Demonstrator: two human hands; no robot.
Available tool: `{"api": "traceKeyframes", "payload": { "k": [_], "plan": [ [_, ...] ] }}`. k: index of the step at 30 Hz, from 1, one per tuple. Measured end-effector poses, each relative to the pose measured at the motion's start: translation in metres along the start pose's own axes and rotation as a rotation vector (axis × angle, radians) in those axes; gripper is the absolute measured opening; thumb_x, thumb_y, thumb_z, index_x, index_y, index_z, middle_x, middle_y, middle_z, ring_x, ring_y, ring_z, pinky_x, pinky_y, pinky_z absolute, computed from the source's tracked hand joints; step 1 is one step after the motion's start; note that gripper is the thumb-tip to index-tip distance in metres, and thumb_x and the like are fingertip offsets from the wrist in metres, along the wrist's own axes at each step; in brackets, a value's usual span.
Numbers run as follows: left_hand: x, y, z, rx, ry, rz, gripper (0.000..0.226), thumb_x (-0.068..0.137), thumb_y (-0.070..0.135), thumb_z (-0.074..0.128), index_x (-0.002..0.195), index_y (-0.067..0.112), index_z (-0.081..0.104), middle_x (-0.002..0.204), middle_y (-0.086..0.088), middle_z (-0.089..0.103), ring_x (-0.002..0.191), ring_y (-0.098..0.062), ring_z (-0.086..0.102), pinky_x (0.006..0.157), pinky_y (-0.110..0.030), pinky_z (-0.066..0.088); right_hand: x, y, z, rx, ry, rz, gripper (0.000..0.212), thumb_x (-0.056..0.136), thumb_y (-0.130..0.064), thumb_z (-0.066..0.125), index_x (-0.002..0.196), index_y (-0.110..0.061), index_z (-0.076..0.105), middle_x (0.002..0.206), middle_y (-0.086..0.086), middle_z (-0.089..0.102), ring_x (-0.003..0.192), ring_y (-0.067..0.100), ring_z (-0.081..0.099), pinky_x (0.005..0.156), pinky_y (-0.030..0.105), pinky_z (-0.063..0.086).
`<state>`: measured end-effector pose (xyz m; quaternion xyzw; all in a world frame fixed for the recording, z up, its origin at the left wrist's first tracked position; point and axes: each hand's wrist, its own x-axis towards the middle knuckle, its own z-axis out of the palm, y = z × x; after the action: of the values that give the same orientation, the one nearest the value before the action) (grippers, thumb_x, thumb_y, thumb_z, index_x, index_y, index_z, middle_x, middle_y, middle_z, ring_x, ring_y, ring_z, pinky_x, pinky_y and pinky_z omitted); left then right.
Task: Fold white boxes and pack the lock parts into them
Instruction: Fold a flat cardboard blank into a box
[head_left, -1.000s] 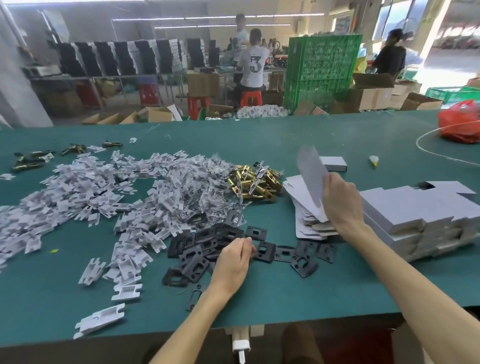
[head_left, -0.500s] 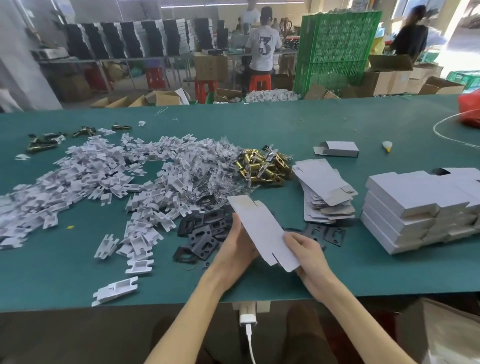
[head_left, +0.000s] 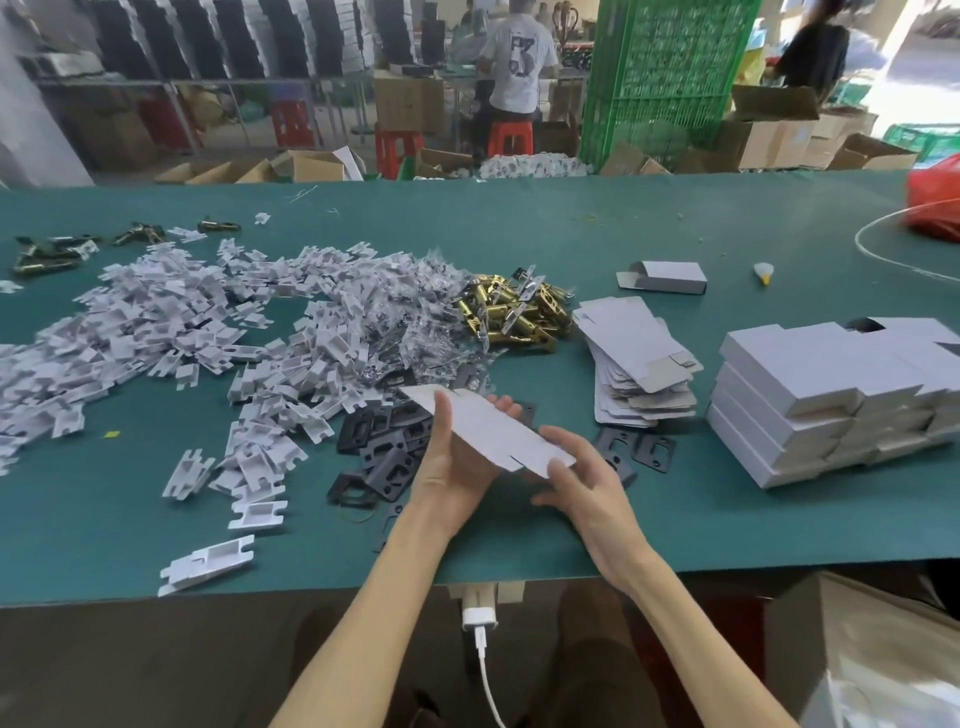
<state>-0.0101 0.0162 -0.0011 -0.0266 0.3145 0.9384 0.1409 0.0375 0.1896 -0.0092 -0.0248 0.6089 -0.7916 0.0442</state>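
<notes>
Left hand grips the flat box blank, thumb above; right hand meets the end beyond that grip, pinch unconfirmed. Advised: press opposing creases squarely to open.

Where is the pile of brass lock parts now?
In the head view, the brass lock parts lie near the centre, between the white plastic pieces to the left and the flat box blanks to the right.

Insert heap left; latches centre; plates before them; flat blanks right of latches; folded boxes far right.
</notes>
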Motion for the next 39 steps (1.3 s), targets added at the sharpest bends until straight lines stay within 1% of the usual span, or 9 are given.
{"api": "traceKeyframes", "payload": {
  "k": [4, 7, 13, 17, 21, 24, 28, 32, 39],
  "plan": [
    [-0.003, 0.001, 0.000, 0.010, 0.056, 0.027, 0.147, 0.034, 0.067, 0.097, 0.153, -0.001, 0.042, 0.144, -0.017, 0.058, 0.142, -0.033, 0.051, 0.117, -0.050, 0.042, 0.000, 0.000, 0.001, -0.257, -0.056, -0.052, 0.065, 0.071, -0.029, 0.090, 0.131, -0.038, 0.064, 0.131, -0.013, 0.064, 0.121, 0.005, 0.060, 0.093, 0.018, 0.049],
    [-0.010, 0.003, 0.001, 0.058, -0.048, 0.008, 0.129, 0.053, 0.059, 0.097, 0.155, 0.002, 0.042, 0.149, -0.016, 0.058, 0.141, -0.029, 0.053, 0.116, -0.049, 0.042, 0.001, 0.000, 0.001, -0.074, -0.025, -0.036, 0.064, 0.081, -0.012, 0.084, 0.136, -0.036, 0.061, 0.131, -0.008, 0.065, 0.121, 0.017, 0.062, 0.090, 0.030, 0.057],
    [-0.014, -0.002, -0.008, 0.257, -0.285, -0.024, 0.095, 0.090, 0.029, 0.079, 0.164, 0.007, 0.023, 0.169, -0.012, 0.030, 0.156, -0.032, 0.028, 0.126, -0.055, 0.025, 0.003, -0.007, -0.006, 0.301, -0.101, 0.073, 0.093, 0.066, -0.046, 0.091, 0.148, -0.028, 0.050, 0.143, 0.005, 0.061, 0.127, 0.028, 0.061, 0.093, 0.042, 0.055],
    [-0.016, 0.000, -0.004, 0.271, -0.268, -0.029, 0.101, 0.085, 0.032, 0.083, 0.163, 0.006, 0.024, 0.168, -0.015, 0.031, 0.155, -0.035, 0.028, 0.127, -0.056, 0.022, 0.002, -0.006, -0.004, 0.288, -0.080, 0.088, 0.064, 0.062, -0.040, 0.093, 0.118, -0.013, 0.074, 0.128, 0.014, 0.069, 0.110, 0.030, 0.068, 0.084, 0.038, 0.058],
    [-0.014, 0.000, -0.005, 0.262, -0.202, -0.053, 0.105, 0.078, 0.029, 0.087, 0.161, 0.002, 0.029, 0.165, -0.019, 0.036, 0.154, -0.039, 0.030, 0.125, -0.051, 0.027, 0.002, -0.005, -0.003, 0.264, -0.055, 0.090, 0.063, 0.060, -0.038, 0.094, 0.112, -0.008, 0.075, 0.120, 0.015, 0.072, 0.104, 0.028, 0.069, 0.079, 0.035, 0.059],
    [-0.010, -0.003, -0.009, 0.278, -0.183, -0.081, 0.084, 0.084, 0.013, 0.074, 0.157, 0.000, 0.035, 0.162, -0.020, 0.040, 0.152, -0.042, 0.031, 0.124, -0.051, 0.027, 0.001, -0.006, -0.004, 0.277, -0.081, 0.089, 0.063, 0.061, -0.044, 0.095, 0.112, -0.012, 0.076, 0.122, 0.016, 0.071, 0.105, 0.027, 0.070, 0.080, 0.034, 0.059],
    [-0.007, -0.002, -0.012, 0.200, -0.176, -0.086, 0.067, 0.089, 0.002, 0.058, 0.154, 0.003, 0.043, 0.155, -0.012, 0.053, 0.149, -0.036, 0.042, 0.124, -0.051, 0.031, 0.002, -0.004, -0.004, 0.238, -0.072, 0.100, 0.036, 0.082, -0.019, 0.077, 0.118, -0.014, 0.075, 0.126, 0.015, 0.070, 0.113, 0.030, 0.069, 0.082, 0.035, 0.059],
    [-0.008, -0.003, -0.010, 0.188, -0.193, -0.087, 0.066, 0.094, 0.010, 0.063, 0.156, 0.006, 0.041, 0.157, -0.011, 0.051, 0.147, -0.033, 0.045, 0.117, -0.048, 0.041, 0.003, -0.001, -0.004, 0.232, 0.006, 0.129, 0.040, 0.082, -0.011, 0.079, 0.121, -0.009, 0.069, 0.120, 0.011, 0.074, 0.108, 0.027, 0.072, 0.078, 0.031, 0.060],
    [-0.010, -0.004, -0.005, 0.137, -0.272, -0.079, 0.083, 0.091, 0.025, 0.079, 0.160, 0.012, 0.034, 0.163, -0.013, 0.043, 0.151, -0.034, 0.040, 0.122, -0.052, 0.036, -0.001, -0.004, 0.002, 0.226, 0.022, 0.087, 0.027, 0.079, -0.015, 0.075, 0.104, -0.024, 0.080, 0.114, 0.004, 0.076, 0.103, 0.018, 0.073, 0.075, 0.026, 0.060]
  ]
}}
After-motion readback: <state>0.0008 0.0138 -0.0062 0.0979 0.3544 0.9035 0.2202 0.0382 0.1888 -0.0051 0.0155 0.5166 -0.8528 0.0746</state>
